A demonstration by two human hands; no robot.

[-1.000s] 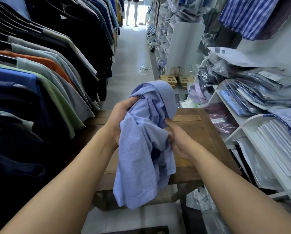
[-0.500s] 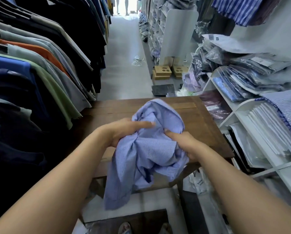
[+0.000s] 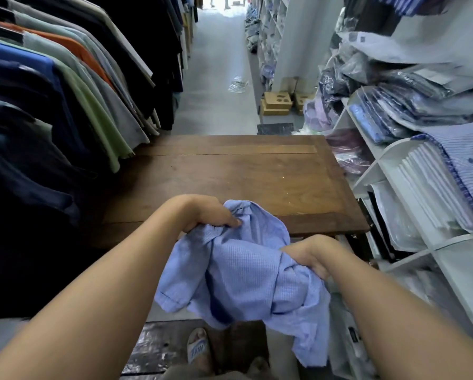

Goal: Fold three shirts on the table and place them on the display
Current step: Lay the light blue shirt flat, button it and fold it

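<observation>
Light-blue shirt [image 3: 246, 272] lowered to table [image 3: 229, 176] near edge, bunched; left hand [image 3: 205, 212], right hand [image 3: 309, 255] fingers curled gripping fabric. Spread-out next; 0 folded.

Wooden table [image 3: 243, 176] stands between clothes rack [image 3: 73, 86] and white shelves [image 3: 391, 152].

Soft cloth over worn wood, shiny plastic off at three o'clock.
The shirt [image 3: 243, 270] is pale blue woven cloth, fine waffle texture, matt and creased. At twelve o'clock the tabletop [image 3: 243, 174] shows dark brown wood, scuffed, with a dull sheen. At three o'clock the white shelves [image 3: 391, 153] look smooth and painted, loaded with glossy, crinkled plastic bags [image 3: 411, 111]. At nine o'clock the hanging garments [image 3: 73, 86] are soft matt cloth. The floor [image 3: 216, 64] beyond is pale and smooth.
</observation>
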